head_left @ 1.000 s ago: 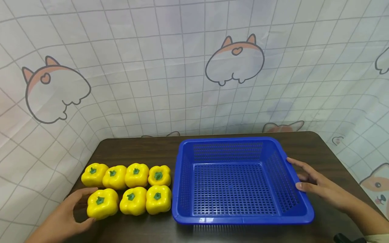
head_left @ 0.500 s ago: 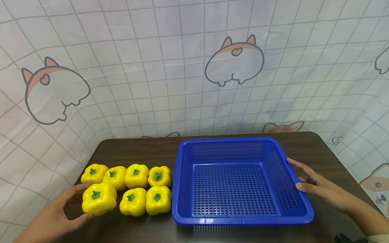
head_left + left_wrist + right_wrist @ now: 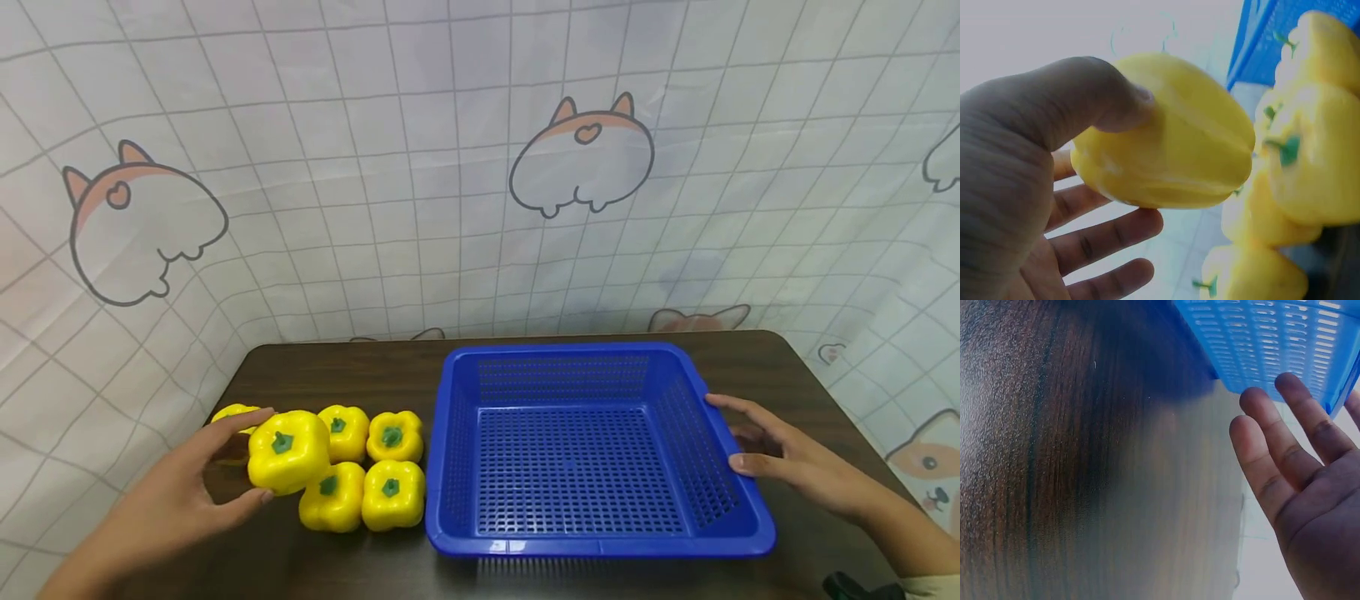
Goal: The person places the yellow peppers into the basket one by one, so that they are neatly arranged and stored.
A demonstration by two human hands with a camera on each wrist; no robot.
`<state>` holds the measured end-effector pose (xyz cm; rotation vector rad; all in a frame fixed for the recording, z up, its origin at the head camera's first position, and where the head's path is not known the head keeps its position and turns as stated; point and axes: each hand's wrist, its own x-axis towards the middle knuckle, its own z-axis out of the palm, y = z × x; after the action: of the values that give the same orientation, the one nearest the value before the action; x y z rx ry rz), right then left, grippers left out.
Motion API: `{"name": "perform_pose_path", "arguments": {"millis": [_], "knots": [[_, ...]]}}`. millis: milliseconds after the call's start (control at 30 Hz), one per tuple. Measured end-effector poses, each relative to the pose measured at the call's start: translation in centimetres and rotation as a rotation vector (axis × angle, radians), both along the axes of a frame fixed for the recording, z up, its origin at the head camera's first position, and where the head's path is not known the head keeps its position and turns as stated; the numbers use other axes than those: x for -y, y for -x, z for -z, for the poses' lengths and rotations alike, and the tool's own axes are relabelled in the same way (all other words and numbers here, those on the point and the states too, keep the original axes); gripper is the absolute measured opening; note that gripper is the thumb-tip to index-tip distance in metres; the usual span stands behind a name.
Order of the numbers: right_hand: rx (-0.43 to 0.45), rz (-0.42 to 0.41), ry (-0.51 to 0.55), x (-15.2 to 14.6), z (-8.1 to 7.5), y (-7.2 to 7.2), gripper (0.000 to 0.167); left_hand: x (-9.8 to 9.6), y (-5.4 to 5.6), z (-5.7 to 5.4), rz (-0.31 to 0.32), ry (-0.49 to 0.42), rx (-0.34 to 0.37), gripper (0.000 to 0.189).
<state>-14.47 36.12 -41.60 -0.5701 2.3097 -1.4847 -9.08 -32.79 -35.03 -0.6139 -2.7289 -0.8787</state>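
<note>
My left hand (image 3: 174, 496) holds a yellow bell pepper (image 3: 296, 460) with a green stem, gripped by thumb and fingers above the table. In the left wrist view the thumb presses one side of this bell pepper (image 3: 1179, 144) and the fingers lie under it. Several more yellow bell peppers (image 3: 393, 496) sit in two rows just right of it, some partly hidden behind the held one and the hand. My right hand (image 3: 806, 462) rests with index finger and thumb at the right rim of a blue perforated basket (image 3: 600, 546); its fingers look fairly straight in the right wrist view.
The dark wood-grain table (image 3: 330, 364) carries everything. A grid-patterned cloth (image 3: 420, 208) with cartoon corgis rises behind it and at both sides. A small black object (image 3: 855, 587) lies at the lower right edge, near the right sleeve.
The left hand has lifted the front-left bell pepper and carried it right and farther back, over the other peppers. The right hand and the basket stay in place.
</note>
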Motion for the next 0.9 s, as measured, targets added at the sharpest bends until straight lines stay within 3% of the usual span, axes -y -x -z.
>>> {"name": "perform_pose_path", "arguments": {"millis": [267,467,700,900], "knots": [[0.011,0.013,-0.003,0.2,0.1,0.1,0.068,-1.7,0.6,-1.8,-0.002,0.001,0.028,0.083],[0.036,0.002,0.004,0.0,-0.1,0.2,0.068,-3.0,1.5,-2.5,-0.017,0.049,0.063,0.079],[0.055,-0.002,-0.016,-0.2,-0.2,0.2,0.069,-4.9,2.9,-3.0,0.065,0.026,0.070,0.077],[0.057,0.009,-0.033,0.0,-0.3,0.2,0.069,-6.2,3.6,-3.5,0.092,-0.002,0.116,0.076]]}}
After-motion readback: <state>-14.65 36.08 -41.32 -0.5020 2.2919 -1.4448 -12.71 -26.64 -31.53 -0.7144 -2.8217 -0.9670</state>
